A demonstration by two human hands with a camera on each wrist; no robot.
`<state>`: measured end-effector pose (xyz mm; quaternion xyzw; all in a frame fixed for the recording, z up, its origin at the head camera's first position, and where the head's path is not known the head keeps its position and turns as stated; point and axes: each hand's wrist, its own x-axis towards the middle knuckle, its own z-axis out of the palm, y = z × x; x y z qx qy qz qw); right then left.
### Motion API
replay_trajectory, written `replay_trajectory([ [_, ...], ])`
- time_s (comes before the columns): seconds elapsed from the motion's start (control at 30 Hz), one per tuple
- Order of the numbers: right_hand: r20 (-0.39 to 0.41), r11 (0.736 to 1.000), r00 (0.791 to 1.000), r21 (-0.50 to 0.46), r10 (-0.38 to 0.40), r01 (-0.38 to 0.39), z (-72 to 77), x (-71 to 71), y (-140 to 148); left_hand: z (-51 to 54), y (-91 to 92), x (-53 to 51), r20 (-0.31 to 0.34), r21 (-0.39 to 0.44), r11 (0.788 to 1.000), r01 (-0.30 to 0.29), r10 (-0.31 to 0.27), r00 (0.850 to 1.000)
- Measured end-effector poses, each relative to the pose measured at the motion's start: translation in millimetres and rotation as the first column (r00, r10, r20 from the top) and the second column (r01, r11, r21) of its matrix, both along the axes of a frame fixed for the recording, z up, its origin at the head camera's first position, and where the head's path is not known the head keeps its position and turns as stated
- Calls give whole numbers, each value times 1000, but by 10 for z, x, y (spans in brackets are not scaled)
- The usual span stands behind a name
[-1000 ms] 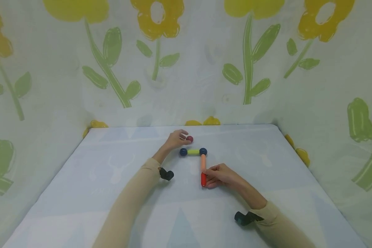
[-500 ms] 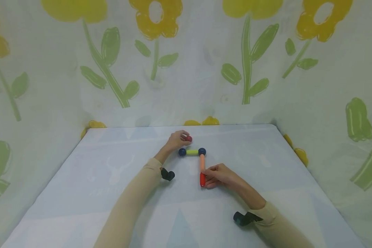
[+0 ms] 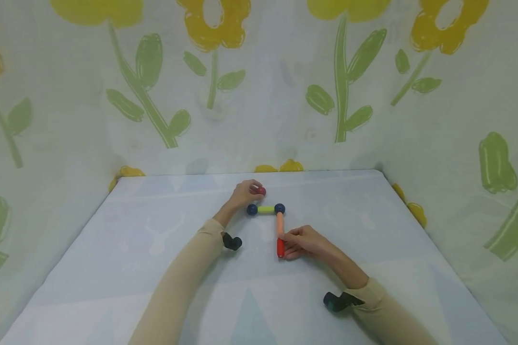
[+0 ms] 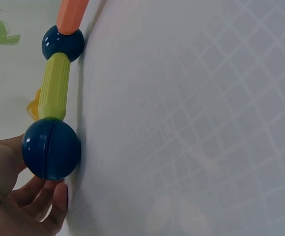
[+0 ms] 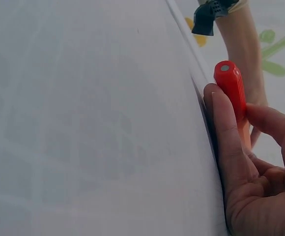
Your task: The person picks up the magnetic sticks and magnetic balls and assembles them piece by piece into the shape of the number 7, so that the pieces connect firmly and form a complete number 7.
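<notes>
My left hand [image 3: 244, 193] has its thumb and fingers curled about a dark red ball [image 3: 261, 191] at the far side of the arrangement. In the left wrist view, a dark blue ball [image 4: 51, 149] covers part of that hand and the red ball is hidden. A yellow-green magnetic rod [image 3: 265, 209] joins this blue ball to a second blue ball [image 3: 279, 208]. From there a light orange rod [image 3: 280, 224] runs toward me, end to end with a red magnetic rod [image 3: 280, 247]. My right hand [image 3: 306, 242] pinches the red rod, whose metal-dotted end [image 5: 225, 68] shows in the right wrist view.
A pale patterned cloth [image 3: 164, 278] covers the table. Flower-printed fabric walls [image 3: 250, 129] rise at the back and both sides. A dark camera [image 3: 231, 241] is strapped to the left wrist, another camera [image 3: 338, 302] to the right.
My left hand has edged right and its fingers have closed in on the red ball. My right hand keeps its pinch on the red rod. The head view has shifted slightly.
</notes>
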<state>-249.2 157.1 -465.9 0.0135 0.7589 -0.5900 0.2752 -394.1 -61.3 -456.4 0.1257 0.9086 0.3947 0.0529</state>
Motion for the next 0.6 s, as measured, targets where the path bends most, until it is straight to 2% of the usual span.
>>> replay_trajectory([
  [0.23,-1,1000,1000,-13,6,-6,0,9,-4,-17,-8,9,3,-7,1000,-18,18,1000],
  [0.6,-2,1000,1000,-5,1,-1,22,16,-4,18,-36,30,-4,18,1000,6,-6,1000],
])
